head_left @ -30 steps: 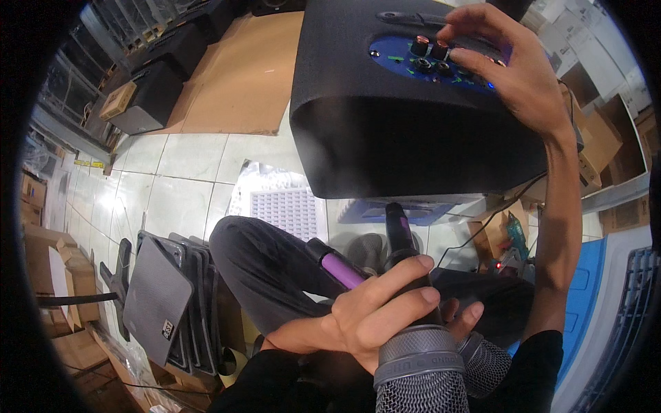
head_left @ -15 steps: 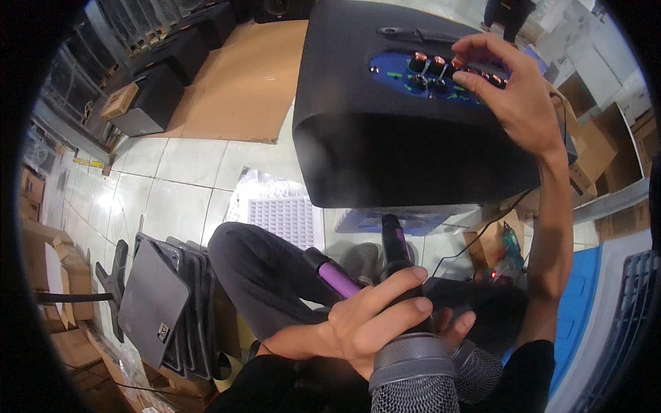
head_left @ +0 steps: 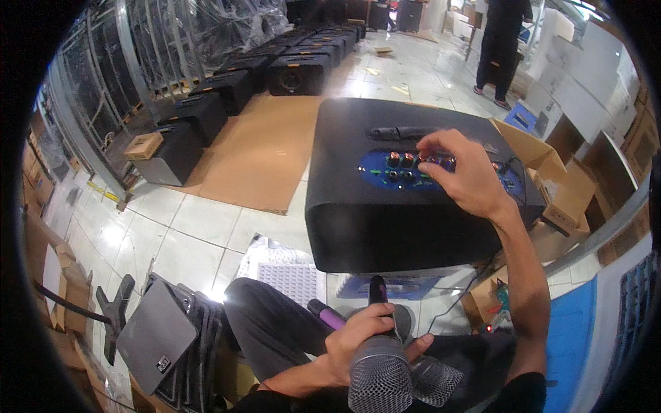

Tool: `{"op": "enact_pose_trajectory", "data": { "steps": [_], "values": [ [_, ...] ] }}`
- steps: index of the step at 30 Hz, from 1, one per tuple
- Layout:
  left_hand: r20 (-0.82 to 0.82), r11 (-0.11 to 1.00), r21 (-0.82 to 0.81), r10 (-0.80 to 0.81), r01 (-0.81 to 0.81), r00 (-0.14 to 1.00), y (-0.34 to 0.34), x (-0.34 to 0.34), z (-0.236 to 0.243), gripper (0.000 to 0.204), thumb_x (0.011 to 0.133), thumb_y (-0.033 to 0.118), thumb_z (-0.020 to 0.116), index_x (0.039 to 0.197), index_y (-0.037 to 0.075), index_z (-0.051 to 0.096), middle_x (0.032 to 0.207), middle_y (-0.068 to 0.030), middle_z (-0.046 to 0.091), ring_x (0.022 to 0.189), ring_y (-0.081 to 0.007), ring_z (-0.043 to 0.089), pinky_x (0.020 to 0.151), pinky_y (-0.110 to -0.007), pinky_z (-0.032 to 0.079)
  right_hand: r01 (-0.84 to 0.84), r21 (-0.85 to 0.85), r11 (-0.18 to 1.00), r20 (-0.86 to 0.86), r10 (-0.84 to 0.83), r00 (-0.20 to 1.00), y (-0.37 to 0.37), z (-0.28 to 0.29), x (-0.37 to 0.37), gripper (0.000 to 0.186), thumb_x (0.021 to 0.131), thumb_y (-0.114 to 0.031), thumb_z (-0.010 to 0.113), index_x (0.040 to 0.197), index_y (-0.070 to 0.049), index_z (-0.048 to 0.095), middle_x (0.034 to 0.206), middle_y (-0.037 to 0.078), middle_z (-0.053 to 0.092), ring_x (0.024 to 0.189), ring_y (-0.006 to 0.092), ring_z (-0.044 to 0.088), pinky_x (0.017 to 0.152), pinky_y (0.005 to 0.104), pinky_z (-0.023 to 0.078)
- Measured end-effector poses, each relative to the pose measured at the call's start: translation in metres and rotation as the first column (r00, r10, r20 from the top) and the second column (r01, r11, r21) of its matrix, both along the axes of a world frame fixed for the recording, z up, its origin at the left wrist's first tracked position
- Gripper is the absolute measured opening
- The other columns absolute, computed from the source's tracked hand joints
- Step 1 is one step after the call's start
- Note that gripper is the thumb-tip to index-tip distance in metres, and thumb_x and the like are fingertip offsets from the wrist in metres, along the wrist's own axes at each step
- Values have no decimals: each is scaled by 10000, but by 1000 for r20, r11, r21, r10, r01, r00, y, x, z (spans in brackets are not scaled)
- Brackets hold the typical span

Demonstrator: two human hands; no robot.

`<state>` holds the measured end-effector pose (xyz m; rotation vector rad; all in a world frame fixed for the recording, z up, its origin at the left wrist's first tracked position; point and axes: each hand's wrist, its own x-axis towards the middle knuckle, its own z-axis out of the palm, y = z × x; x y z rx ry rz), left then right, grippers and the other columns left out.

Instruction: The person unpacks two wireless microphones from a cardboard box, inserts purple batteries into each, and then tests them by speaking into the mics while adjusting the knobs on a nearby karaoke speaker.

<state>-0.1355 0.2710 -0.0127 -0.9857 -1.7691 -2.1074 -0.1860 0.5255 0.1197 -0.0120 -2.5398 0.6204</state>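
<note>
Two microphones are gripped together in my left hand (head_left: pixel 358 341). One has a dark handle and a large grey mesh head (head_left: pixel 381 382) toward me; the second mesh head (head_left: pixel 437 382) lies beside it. A purple-bodied handle end (head_left: pixel 332 318) sticks out past my fingers. In front of my knees stands a big black speaker box (head_left: pixel 406 241). On its top is a blue control panel (head_left: pixel 375 172) with a row of knobs (head_left: pixel 394 160). My right hand (head_left: pixel 461 168) reaches over the panel, thumb and index finger pinched round one knob and partly hiding it. A strap handle (head_left: pixel 403 133) lies behind.
Flat grey speaker grilles (head_left: pixel 158 337) are stacked at left, near a black stand (head_left: pixel 116 316). More speakers (head_left: pixel 296 74) line the back left beside a cardboard sheet (head_left: pixel 255 151). Open cartons (head_left: pixel 568 193) sit at right; a person (head_left: pixel 502 51) stands far off.
The view has tilted up, so the speaker sits lower and more of the room shows. My right hand stays on the knobs, and my left hand still holds the microphones.
</note>
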Motion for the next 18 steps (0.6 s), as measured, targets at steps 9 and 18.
{"op": "enact_pose_trajectory", "data": {
  "steps": [9, 18],
  "values": [
    [38, 998, -9, -57, 58, 998, -6, 2, 6, 562, 619, 209, 985, 990, -35, 642, 1029, -251, 694, 934, -335, 736, 851, -423, 605, -1, 0, 1000, -3, 1, 1000, -4, 0, -1, 251, 870, -106, 724, 1085, 3, 654, 1020, 166, 659, 997, 292, 642, 921, 397, 495],
    [-19, 998, 45, -30, 31, 999, 1, -3, 8, 528, 620, 155, 975, 987, -40, 649, 974, -218, 676, 874, -321, 737, 746, -377, 619, 26, 20, 999, -28, -26, 999, -2, -3, -3, 252, 856, -95, 738, 1074, 6, 662, 995, 158, 675, 951, 292, 672, 875, 389, 510]
  ]
}}
